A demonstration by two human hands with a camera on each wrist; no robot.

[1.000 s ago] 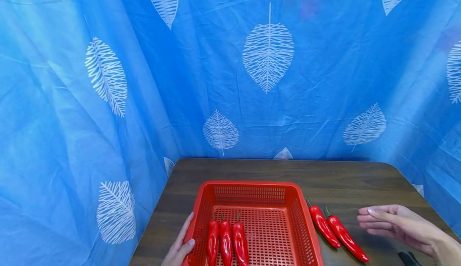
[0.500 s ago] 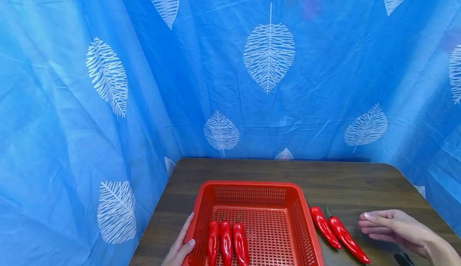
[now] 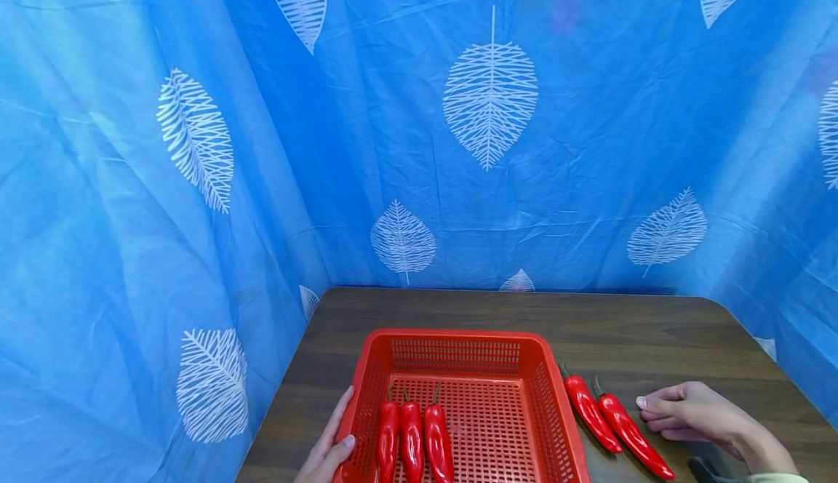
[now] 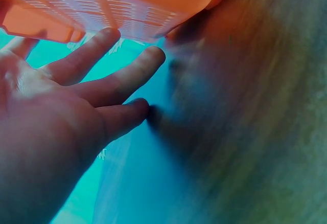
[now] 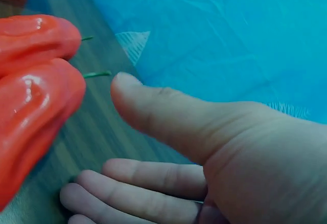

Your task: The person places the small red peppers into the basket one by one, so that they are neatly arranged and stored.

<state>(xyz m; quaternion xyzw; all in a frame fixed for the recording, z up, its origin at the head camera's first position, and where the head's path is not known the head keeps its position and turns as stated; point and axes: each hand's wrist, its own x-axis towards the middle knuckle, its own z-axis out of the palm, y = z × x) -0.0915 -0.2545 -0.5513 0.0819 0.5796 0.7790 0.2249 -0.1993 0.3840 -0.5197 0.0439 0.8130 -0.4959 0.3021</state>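
Relaxed and free, my right hand [image 3: 702, 419] is above the brown table [image 3: 661, 323], just beside the outer pepper [image 3: 631, 436], on its right side. In the right wrist view I see my thumb stretched straight and apart from my other fingers, which are slightly bent and lie loosely next to each other. The tip of my thumb points toward the green stem of this pepper, but the head view shows the two apart.

Just left of it lies the inner pepper [image 3: 591, 414], also red and glossy. Both lie on the table, slanting almost in parallel, with their stems toward the far edge. The inner pepper is close to the right wall of the red basket [image 3: 458, 334].

With my left hand [image 3: 324, 452] I hold the basket at its left side: the thumb comes over the rim, and the other fingers are outside, along the wall. From the left wrist these fingers look quite straight and spread; around them the table surface is blurred.

Inside the basket, at its left part, three red peppers [image 3: 411, 439] lie side by side, their stems also toward the far wall. Behind the table hangs a blue curtain [image 3: 340, 141] with white leaf drawings [image 3: 489, 105]. Near my right wrist is a dark object [image 3: 703, 470]; I cannot tell what it is.
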